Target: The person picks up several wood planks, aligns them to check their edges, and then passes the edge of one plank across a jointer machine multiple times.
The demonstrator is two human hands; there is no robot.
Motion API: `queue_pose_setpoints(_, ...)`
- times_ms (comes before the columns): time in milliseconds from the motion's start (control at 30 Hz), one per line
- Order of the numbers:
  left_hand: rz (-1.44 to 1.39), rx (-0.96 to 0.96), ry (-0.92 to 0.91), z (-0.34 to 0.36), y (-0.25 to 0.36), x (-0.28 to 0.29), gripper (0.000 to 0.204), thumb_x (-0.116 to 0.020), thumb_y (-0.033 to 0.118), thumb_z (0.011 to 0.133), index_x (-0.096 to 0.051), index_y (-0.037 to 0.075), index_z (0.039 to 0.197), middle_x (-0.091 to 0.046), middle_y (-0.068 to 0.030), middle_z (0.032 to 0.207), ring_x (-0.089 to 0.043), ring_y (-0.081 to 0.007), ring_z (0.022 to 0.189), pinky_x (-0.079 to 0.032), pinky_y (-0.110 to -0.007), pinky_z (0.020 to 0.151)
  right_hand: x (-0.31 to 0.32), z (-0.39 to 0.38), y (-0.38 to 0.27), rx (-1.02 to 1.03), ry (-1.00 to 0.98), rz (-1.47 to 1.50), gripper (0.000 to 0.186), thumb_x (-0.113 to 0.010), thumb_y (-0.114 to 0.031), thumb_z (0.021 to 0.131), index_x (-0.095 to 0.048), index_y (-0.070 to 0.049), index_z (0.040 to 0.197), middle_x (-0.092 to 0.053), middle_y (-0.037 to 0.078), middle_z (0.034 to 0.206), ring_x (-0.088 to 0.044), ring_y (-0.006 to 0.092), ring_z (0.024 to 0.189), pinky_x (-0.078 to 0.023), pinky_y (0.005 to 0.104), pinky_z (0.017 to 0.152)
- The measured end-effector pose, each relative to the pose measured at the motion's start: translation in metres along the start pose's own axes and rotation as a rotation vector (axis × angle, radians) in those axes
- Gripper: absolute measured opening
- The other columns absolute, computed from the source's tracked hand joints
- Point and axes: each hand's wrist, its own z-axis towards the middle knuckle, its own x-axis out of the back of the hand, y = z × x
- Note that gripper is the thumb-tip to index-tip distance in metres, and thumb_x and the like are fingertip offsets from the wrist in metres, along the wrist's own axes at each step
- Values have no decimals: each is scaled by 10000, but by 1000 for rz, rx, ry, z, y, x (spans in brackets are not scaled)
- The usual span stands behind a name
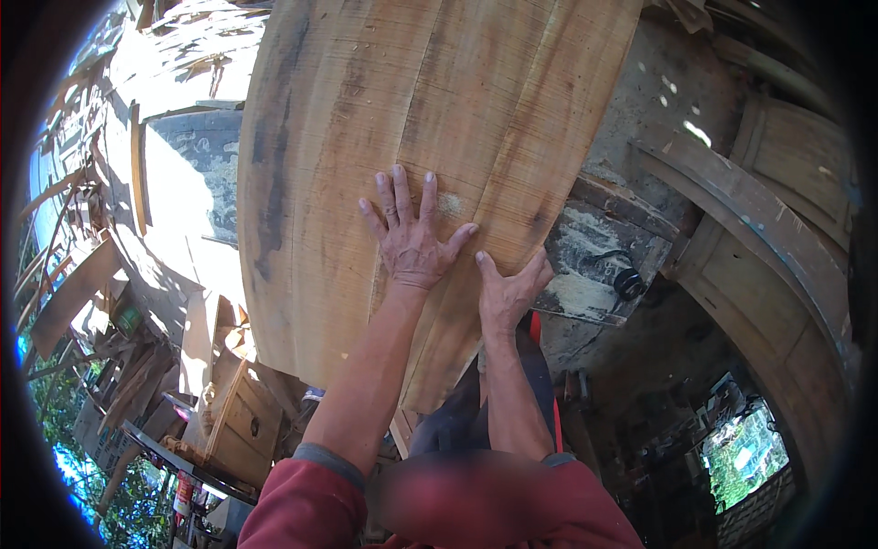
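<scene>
Pressing flat and open on the wooden panel (412, 119), left hand (412, 242); right hand (508, 293) seemingly gripping its edge.

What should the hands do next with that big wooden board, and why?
Probably keep the left hand pressed flat and slide the right hand further along the edge. The wide wooden board looks big and overhangs, and the right hand only grips its lower edge.

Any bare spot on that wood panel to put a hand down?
Bare: the wooden panel above the left hand, and its left part. Crowded: the lower right edge, gripped by the right hand, and the scrap wood pile at left.
</scene>
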Motion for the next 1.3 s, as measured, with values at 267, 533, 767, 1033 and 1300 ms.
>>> queue_pose_setpoints(267, 10, 10, -23, -1, -1, 2, 980, -628, 731, 807, -350, 168, 1559, -137, -204, 1663, -51, -400, 1547, 8, -662, 1185, 1, 0, 0, 10, 2, -5, 1016, -927, -208, 666, -326, 102, 1425, -401, 281, 1319, -421, 443, 1235, -380, 514, 1049)
queue_pose_setpoints(533, -1, 9, -2, 1, 0, 3, 958, -631, 727, 805, -392, 158, 1539, -170, -212, 1654, -71, -407, 1544, 0, -661, 1186, -1, 0, -3, -8, -5, -34, 1050, -934, -245, 658, -312, 106, 1428, -397, 294, 1328, -412, 453, 1247, -374, 521, 1062)
queue_pose_setpoints(767, -10, -2, 8, -1, -2, -2, 956, -642, 726, 797, -401, 168, 1535, -176, -216, 1652, -80, -417, 1541, -7, -671, 1181, -2, 0, -20, -67, -24, -143, 1151, -961, -292, 602, -278, 123, 1430, -393, 302, 1330, -397, 459, 1261, -365, 533, 1079)
queue_pose_setpoints(1033, -38, 11, -18, -3, -1, 2, 953, -673, 695, 792, -388, 180, 1541, -160, -222, 1654, -60, -414, 1544, 3, -671, 1181, -11, 0, -20, -70, 26, -220, 1175, -967, -348, 575, -299, 123, 1418, -408, 291, 1319, -408, 452, 1248, -362, 536, 1072)
queue_pose_setpoints(1300, -54, 1, 1, -1, -3, 0, 966, -685, 680, 792, -355, 188, 1555, -151, -220, 1656, -49, -409, 1546, 9, -671, 1181, -15, -1, -16, -50, 54, -233, 1166, -964, -354, 584, -293, 111, 1416, -407, 300, 1307, -402, 460, 1242, -371, 534, 1052)
